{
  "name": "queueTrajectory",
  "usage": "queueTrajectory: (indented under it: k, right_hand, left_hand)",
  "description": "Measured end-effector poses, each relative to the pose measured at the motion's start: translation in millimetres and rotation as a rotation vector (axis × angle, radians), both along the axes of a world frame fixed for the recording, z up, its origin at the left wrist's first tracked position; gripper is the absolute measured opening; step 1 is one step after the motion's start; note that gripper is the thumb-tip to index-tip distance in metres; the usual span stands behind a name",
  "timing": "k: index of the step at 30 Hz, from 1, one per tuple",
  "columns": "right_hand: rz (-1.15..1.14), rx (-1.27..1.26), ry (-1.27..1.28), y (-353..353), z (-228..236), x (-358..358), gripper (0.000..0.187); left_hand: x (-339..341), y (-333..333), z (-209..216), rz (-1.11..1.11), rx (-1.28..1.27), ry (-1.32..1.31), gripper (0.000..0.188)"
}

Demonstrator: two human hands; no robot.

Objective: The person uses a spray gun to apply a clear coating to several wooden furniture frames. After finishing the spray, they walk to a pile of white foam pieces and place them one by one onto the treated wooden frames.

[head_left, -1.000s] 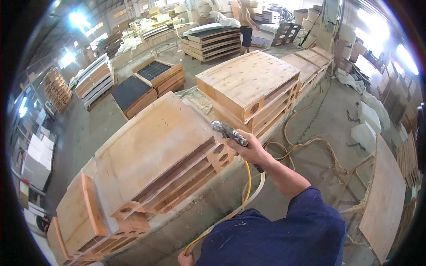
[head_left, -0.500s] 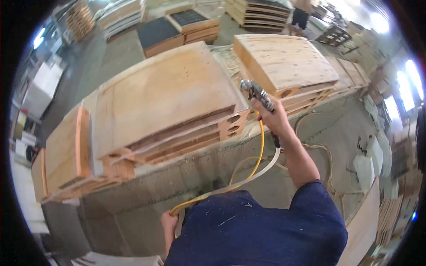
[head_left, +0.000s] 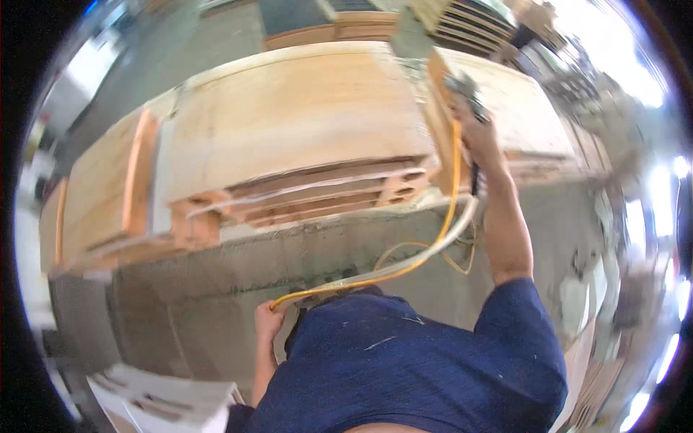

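Right grip [head_left: 479,136] wraps round a spray gun [head_left: 468,94], wooden box [head_left: 303,108] to its left. Left grip [head_left: 268,320] pinches a yellow hose [head_left: 456,159].

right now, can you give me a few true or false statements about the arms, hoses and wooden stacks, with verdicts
1. The right hand grips a metallic spray gun. True.
2. The left hand is empty. False: it holds the yellow hose.
3. A white hose runs beside the yellow hose. True.
4. The navy sleeve reaches the right wrist. False: the right forearm is bare.
5. The middle wooden stack has oval holes toward its right end. True.
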State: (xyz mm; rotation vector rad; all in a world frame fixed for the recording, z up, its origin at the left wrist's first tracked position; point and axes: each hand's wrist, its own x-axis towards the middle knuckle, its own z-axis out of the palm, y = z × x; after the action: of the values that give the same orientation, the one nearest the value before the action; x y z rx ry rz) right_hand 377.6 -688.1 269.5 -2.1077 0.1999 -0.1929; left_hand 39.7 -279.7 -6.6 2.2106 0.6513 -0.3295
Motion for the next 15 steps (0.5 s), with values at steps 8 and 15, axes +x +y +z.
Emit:
queueTrajectory:
  k: [8, 15]
  right_hand:
    - [0.333, 0.127, 0.097, 126.4, -18.4, -73.2, 0.027]
    - [0.632, -0.157, -0.158, 316.9, -2.8, -76.2, 0.030]
  left_hand:
    - [-60.2, 78.8, 14.2, 0.166, 0.091, 0.099, 0.020]
    - [-92.0, 188.3, -16.6, 0.223, 0.109, 0.016, 0.024]
